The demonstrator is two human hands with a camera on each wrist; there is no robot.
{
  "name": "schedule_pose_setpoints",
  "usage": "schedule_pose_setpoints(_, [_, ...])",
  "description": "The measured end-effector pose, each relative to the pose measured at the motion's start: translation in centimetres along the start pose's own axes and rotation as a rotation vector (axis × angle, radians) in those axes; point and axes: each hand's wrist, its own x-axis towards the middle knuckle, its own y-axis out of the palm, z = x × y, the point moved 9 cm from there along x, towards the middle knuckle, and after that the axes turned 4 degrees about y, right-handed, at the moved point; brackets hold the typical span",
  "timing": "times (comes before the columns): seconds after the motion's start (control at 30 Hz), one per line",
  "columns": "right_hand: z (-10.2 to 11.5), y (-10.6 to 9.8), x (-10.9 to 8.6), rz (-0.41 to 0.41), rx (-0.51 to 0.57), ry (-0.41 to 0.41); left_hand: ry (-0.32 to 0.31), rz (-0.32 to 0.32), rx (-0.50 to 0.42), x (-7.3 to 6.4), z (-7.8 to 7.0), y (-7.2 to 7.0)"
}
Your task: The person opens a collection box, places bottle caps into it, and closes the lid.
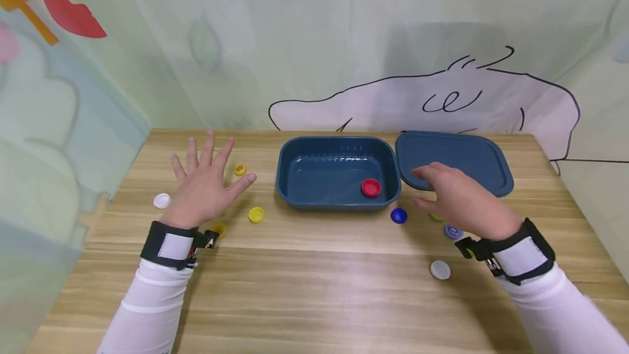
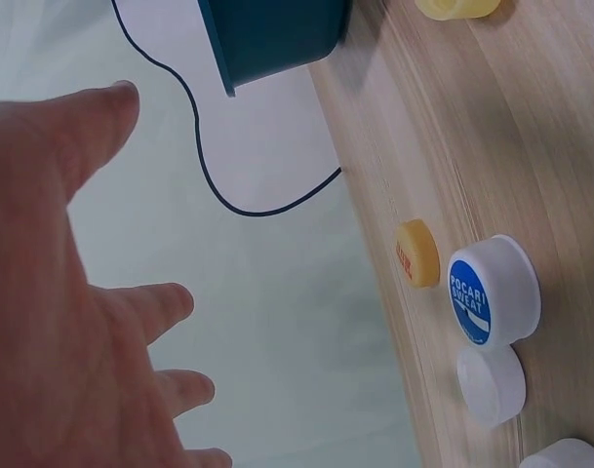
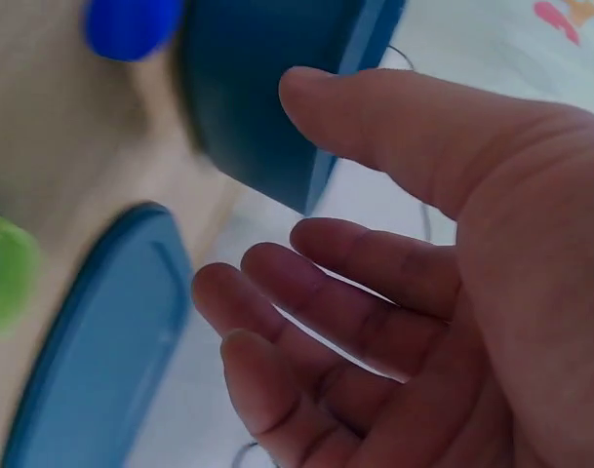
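Note:
My left hand (image 1: 201,190) hovers over the left part of the table with its fingers spread, holding nothing. Around it lie a white cap (image 1: 161,200), an orange cap (image 1: 240,170) and a yellow cap (image 1: 256,214); the left wrist view also has a white cap with a blue POCARI SWEAT top (image 2: 494,292). My right hand (image 1: 467,201), its fingers loosely bent and holding nothing, is in the air in front of the blue lid. Below and beside it are a dark blue cap (image 1: 399,215) and a green cap (image 3: 6,273), mostly hidden in the head view. A red cap (image 1: 371,188) lies inside the blue box.
The open blue box (image 1: 339,205) stands at the table's back middle. Right of it lies its flat blue lid (image 1: 472,157). A light blue cap (image 1: 453,231) and a white cap (image 1: 440,270) are near the right wrist. A printed curtain (image 1: 314,42) hangs behind.

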Motion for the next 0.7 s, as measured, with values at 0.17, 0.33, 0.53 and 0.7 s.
schedule_pose_setpoints(0.17, [-0.3, 2.5, 0.1, 0.052, 0.022, -0.011, 0.002, 0.009, 0.007, 0.1, 0.0, 0.2])
schedule_pose_setpoints(0.33, [0.2, 4.6, 0.4, 0.057, 0.056, -0.036, 0.003, 0.012, 0.014, 0.2, 0.0, 0.3])
schedule_pose_setpoints(0.53, [0.8, 5.9, 0.5, 0.052, 0.038, -0.056, -0.004, 0.013, 0.013, 0.2, 0.0, 0.2])
schedule_pose_setpoints(0.7, [1.1, 6.0, 0.5, 0.048, 0.043, -0.084, -0.005, 0.011, 0.013, 0.1, 0.1, 0.2])
